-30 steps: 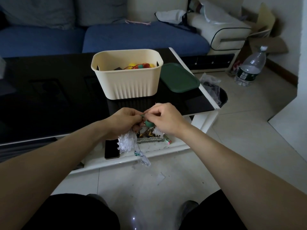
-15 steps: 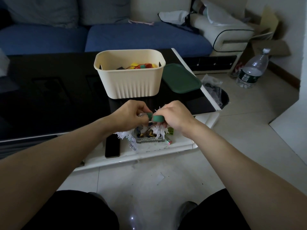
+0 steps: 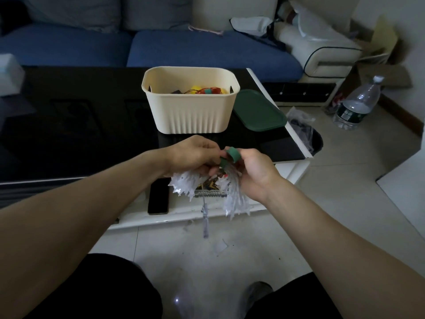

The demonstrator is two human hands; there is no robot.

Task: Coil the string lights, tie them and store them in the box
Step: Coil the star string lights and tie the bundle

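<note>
two hands work together: left hand (image 3: pixel 193 155) grips the coiled white spiky plastic string lights (image 3: pixel 232 192) steady, right hand (image 3: pixel 255 171) pinches a green strap (image 3: pixel 232 154) to tie them, w/ the cream ribbed plastic box (image 3: pixel 190 111) waiting on the bench.

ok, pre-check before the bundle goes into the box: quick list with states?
1. String lights gathered in a bundle: ok, held between left hand and right hand.
2. Green strap fastened: not ok, its end stands up loose at the right fingers.
3. Loose tail: not ok, a clear piece dangles below the table edge.
4. Cream box open: ok, green lid lies beside it on the table.
5. Room in box: cannot tell, coloured items already show inside.
</note>
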